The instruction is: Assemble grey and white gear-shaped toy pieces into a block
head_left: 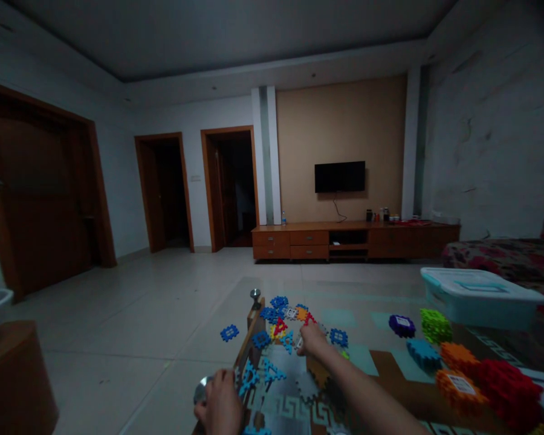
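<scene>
My right hand [314, 339] reaches over a loose pile of toothed plastic building tiles, its fingers closed at a small pale tile [300, 343]. Around it lie a red triangular tile [279, 328], a light-blue tile [287, 342] and a blue square tile [339, 337]. At the near left table edge is my left hand [222, 402], fingers curled beside a round metal cap [203, 389]; what it grips, if anything, is hidden. Light-blue triangular tiles [272, 371] lie just right of it.
On the glass table [367, 362], stacks of orange tiles [460, 389], red tiles [508, 393], a purple stack [402, 326] and a green stack [436, 326] stand at right. Behind them sits a lidded plastic box [483, 299]. A wooden rail [249, 341] edges the left side.
</scene>
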The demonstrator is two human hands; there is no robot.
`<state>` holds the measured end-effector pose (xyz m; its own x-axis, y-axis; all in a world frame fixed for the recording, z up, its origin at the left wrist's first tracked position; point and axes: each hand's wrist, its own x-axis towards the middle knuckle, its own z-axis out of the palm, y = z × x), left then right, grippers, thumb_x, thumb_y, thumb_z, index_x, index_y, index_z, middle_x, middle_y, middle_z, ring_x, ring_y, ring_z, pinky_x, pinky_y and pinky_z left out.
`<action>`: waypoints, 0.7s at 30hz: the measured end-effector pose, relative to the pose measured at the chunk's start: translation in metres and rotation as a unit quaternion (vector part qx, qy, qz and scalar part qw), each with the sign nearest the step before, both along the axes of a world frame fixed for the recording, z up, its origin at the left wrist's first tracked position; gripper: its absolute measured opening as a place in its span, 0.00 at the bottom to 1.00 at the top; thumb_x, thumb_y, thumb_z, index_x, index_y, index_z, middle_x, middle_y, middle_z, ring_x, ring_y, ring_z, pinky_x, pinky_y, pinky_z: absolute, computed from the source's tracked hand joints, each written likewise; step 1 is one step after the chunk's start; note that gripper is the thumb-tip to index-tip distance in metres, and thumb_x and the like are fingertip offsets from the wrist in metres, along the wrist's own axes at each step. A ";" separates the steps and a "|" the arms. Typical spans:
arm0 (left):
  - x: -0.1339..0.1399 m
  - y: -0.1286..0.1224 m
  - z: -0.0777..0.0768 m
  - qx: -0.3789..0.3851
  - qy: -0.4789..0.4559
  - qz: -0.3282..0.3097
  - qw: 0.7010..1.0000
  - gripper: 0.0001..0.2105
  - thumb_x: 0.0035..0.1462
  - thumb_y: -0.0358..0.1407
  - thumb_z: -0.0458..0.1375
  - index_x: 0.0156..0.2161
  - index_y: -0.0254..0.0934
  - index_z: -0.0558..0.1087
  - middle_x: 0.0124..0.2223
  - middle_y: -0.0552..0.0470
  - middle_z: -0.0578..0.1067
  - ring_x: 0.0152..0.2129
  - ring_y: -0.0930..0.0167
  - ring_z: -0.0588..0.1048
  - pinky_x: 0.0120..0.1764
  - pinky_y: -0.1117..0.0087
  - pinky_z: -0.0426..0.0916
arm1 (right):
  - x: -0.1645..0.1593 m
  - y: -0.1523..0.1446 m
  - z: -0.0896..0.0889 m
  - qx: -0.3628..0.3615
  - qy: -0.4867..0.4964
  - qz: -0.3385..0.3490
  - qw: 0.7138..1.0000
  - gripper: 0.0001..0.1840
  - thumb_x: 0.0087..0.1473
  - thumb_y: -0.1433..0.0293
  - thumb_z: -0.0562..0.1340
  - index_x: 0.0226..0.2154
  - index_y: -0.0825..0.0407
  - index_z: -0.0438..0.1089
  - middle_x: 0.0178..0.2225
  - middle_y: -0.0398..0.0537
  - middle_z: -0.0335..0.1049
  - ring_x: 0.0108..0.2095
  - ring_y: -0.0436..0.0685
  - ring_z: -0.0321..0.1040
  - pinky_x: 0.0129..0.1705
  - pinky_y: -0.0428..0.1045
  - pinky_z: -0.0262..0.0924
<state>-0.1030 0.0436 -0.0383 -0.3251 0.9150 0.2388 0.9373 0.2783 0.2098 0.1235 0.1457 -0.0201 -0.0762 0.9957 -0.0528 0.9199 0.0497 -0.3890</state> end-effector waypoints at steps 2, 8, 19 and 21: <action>0.000 -0.005 0.010 -0.028 0.007 0.011 1.000 0.18 0.57 0.26 0.43 0.45 0.41 0.72 0.48 0.44 0.73 0.48 0.59 0.69 0.40 0.58 0.62 | 0.003 -0.002 -0.001 -0.006 0.016 -0.027 1.000 0.14 0.55 0.67 0.64 0.44 0.53 0.69 0.50 0.50 0.67 0.50 0.61 0.64 0.51 0.62 0.60; -0.004 -0.015 0.025 -0.085 -0.069 -0.028 0.994 0.11 0.57 0.36 0.49 0.39 0.36 0.71 0.41 0.43 0.76 0.43 0.58 0.72 0.40 0.57 0.61 | 0.033 -0.031 0.011 0.047 0.133 -0.036 0.989 0.15 0.47 0.82 0.60 0.38 0.54 0.71 0.38 0.48 0.72 0.44 0.58 0.68 0.45 0.50 0.60; -0.005 -0.008 0.019 -0.064 -0.019 -0.071 0.995 0.15 0.56 0.33 0.47 0.42 0.39 0.74 0.49 0.47 0.74 0.49 0.64 0.70 0.47 0.66 0.63 | 0.067 -0.151 0.004 0.061 0.363 0.052 0.928 0.16 0.40 0.80 0.59 0.34 0.51 0.71 0.25 0.39 0.65 0.29 0.53 0.64 0.30 0.45 0.56; -0.007 -0.010 0.020 -0.048 -0.017 -0.045 0.998 0.15 0.58 0.38 0.46 0.40 0.36 0.74 0.46 0.43 0.75 0.46 0.60 0.71 0.45 0.64 0.64 | 0.063 -0.160 0.002 0.062 0.368 0.050 0.926 0.17 0.39 0.80 0.59 0.34 0.51 0.72 0.26 0.40 0.67 0.31 0.54 0.64 0.31 0.46 0.56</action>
